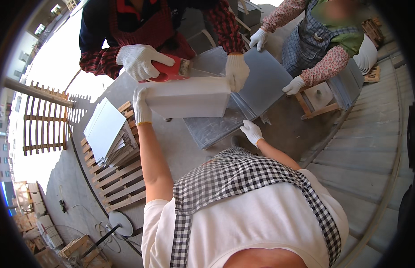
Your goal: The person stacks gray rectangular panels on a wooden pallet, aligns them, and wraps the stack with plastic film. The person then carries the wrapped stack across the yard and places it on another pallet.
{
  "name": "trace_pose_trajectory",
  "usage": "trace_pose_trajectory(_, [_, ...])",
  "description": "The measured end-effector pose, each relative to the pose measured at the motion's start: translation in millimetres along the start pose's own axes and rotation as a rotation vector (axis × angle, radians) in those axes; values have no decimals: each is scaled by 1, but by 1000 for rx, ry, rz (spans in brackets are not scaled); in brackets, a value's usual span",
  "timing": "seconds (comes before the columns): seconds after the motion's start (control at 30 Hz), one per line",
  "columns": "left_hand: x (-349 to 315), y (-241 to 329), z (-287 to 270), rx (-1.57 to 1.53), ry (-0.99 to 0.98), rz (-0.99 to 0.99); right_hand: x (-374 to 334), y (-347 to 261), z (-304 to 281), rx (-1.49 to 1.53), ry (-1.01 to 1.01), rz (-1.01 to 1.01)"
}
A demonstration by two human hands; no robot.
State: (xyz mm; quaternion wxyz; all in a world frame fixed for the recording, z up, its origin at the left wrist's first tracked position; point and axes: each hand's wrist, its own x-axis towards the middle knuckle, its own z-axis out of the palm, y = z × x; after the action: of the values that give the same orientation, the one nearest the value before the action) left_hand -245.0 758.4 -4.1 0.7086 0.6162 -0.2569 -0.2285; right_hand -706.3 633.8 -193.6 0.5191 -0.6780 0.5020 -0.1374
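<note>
My left hand [141, 106], in a white glove, grips the left end of a pale grey slab [189, 97] held on edge. My right hand [251, 132], also gloved, hangs free below the slab's right end, fingers apart, just above a dark grey tile [212, 129]. Opposite me a person in a red checked apron holds a red-handled brush [169, 71] on the slab's top edge with one gloved hand [140, 60]. Their other hand [237, 71] steadies the slab's right end.
A second person in a floral top, at upper right, has both gloved hands on a large grey tile [265, 80] beside a small wooden stool [317, 100]. A stack of white tiles [107, 129] lies on a wooden pallet [120, 178] at left. Ribbed metal flooring [364, 152] lies right.
</note>
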Motion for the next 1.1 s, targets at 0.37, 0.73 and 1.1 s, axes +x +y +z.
trace_pose_trajectory(0.37, [3, 11, 11, -85, 13, -54, 16, -58, 20, 361, -76, -40])
trace_pose_trajectory(0.73, [3, 9, 8, -124, 27, -52, 11, -206, -5, -2, 28, -432])
trace_pose_trajectory(1.1, [-13, 3, -13, -165, -4, -44, 32, -226, 8, 96, 35, -398])
